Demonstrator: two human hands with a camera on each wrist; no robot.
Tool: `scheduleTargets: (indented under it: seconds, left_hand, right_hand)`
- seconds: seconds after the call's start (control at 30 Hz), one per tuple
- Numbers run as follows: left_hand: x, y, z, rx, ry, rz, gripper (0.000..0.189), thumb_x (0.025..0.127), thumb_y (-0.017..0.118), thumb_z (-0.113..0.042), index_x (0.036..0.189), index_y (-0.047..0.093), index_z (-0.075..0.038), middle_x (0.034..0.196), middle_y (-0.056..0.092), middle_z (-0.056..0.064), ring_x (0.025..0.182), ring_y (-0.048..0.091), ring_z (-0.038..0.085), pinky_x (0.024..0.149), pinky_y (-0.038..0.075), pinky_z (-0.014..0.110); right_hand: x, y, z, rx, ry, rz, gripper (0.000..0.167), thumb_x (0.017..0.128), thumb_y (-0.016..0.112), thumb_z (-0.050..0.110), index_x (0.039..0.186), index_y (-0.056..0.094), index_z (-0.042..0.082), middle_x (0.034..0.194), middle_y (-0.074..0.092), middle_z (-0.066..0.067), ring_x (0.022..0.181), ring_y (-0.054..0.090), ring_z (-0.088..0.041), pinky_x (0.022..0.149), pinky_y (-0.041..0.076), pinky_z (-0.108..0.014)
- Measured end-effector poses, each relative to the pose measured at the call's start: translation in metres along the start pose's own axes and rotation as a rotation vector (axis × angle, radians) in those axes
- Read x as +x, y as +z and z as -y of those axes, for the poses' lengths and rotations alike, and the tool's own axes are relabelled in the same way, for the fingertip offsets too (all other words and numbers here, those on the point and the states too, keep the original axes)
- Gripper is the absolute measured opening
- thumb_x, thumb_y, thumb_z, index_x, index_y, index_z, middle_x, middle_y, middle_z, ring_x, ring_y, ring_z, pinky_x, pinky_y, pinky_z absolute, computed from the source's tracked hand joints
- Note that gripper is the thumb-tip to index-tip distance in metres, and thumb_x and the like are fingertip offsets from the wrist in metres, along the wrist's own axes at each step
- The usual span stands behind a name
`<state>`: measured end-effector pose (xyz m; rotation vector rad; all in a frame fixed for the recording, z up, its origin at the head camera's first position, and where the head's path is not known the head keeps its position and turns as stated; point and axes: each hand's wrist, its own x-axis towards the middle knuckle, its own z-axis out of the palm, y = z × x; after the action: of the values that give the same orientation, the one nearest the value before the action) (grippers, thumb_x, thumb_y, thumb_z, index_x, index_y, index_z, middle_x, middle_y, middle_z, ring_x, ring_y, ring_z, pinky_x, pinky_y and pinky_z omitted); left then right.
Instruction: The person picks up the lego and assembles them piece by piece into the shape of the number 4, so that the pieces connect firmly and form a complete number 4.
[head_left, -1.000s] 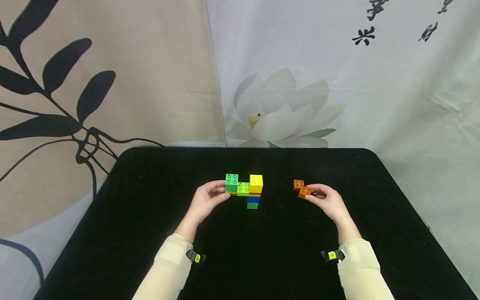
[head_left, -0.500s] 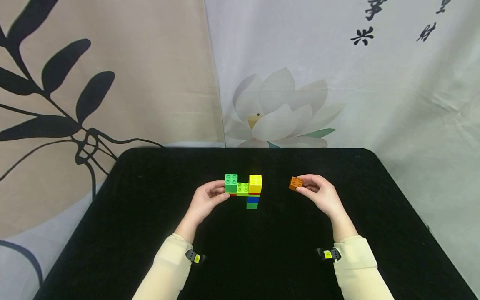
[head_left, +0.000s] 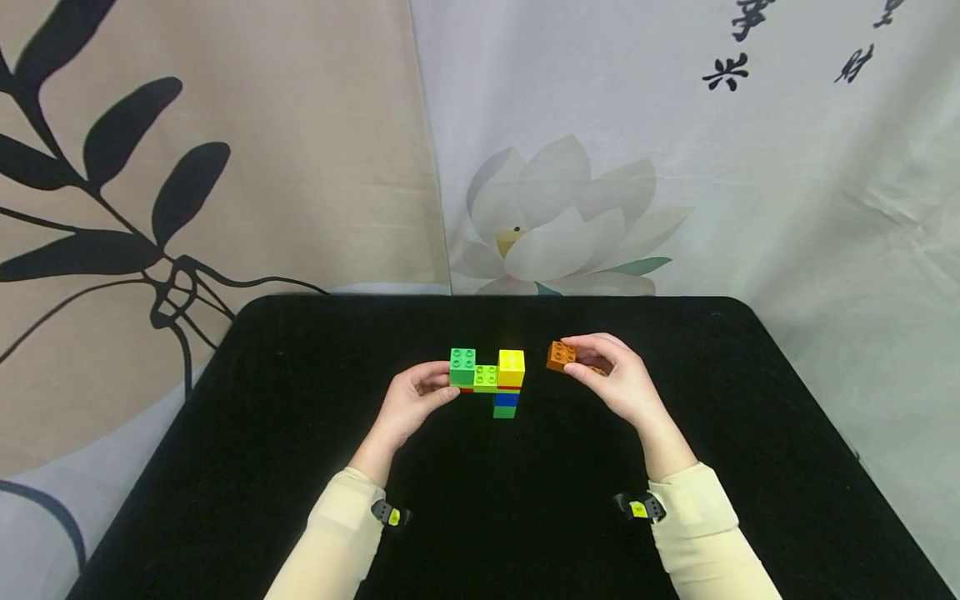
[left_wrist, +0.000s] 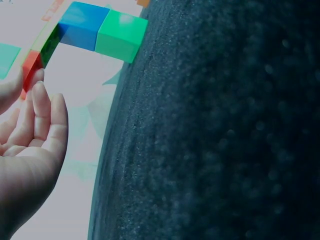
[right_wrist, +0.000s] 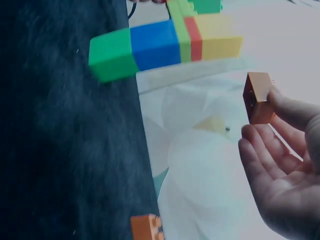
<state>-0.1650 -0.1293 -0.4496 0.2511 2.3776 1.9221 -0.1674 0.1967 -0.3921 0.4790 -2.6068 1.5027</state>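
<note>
My left hand (head_left: pixel 408 402) pinches the left end of a toy-brick structure, near a red piece (left_wrist: pixel 31 67) under a green brick (head_left: pixel 462 367). A lime piece (head_left: pixel 486 378) spans the middle, and a yellow brick (head_left: pixel 512 367) sits on the right end. Below that end, a blue brick (right_wrist: pixel 156 45) joins a lower green brick (right_wrist: pixel 112 54). To the right, my right hand (head_left: pixel 621 382) holds an orange brick (head_left: pixel 561 356) between thumb and fingers, apart from the structure. A second orange brick (right_wrist: pixel 143 228) rests on the table, mostly hidden behind my right hand in the head view.
The black cloth-covered table (head_left: pixel 480 508) extends around both hands, with rounded far corners. Behind its far edge hangs a pale curtain (head_left: pixel 322 167) printed with leaves, a lotus and writing.
My right hand has lifted one orange brick away from the other and carried it left toward the structure. My left hand and the structure have stayed in place.
</note>
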Motion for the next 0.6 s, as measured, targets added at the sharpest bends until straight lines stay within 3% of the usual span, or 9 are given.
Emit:
scheduleTargets:
  seconds: [0.27, 0.6]
  left_hand:
    - [-0.014, -0.001, -0.035, 0.029, -0.01, 0.022, 0.035, 0.092, 0.069, -0.004, 0.125, 0.062, 0.004, 0.113, 0.07, 0.017, 0.103, 0.064, 0.027, 0.092, 0.051, 0.04]
    - [-0.001, 0.0, -0.001, -0.002, 0.001, 0.005, 0.036, 0.092, 0.071, -0.008, 0.126, 0.063, -0.001, 0.112, 0.071, 0.013, 0.104, 0.064, 0.026, 0.092, 0.051, 0.04]
  right_hand:
    - [0.007, 0.011, 0.019, 0.022, -0.084, 0.028, 0.033, 0.09, 0.073, 0.009, 0.123, 0.066, 0.009, 0.118, 0.061, -0.007, 0.104, 0.063, -0.021, 0.095, 0.051, -0.043]
    - [0.02, 0.024, 0.033, -0.016, -0.177, 0.084, 0.034, 0.091, 0.073, 0.012, 0.124, 0.067, 0.011, 0.119, 0.061, -0.004, 0.103, 0.063, -0.019, 0.093, 0.052, -0.038]
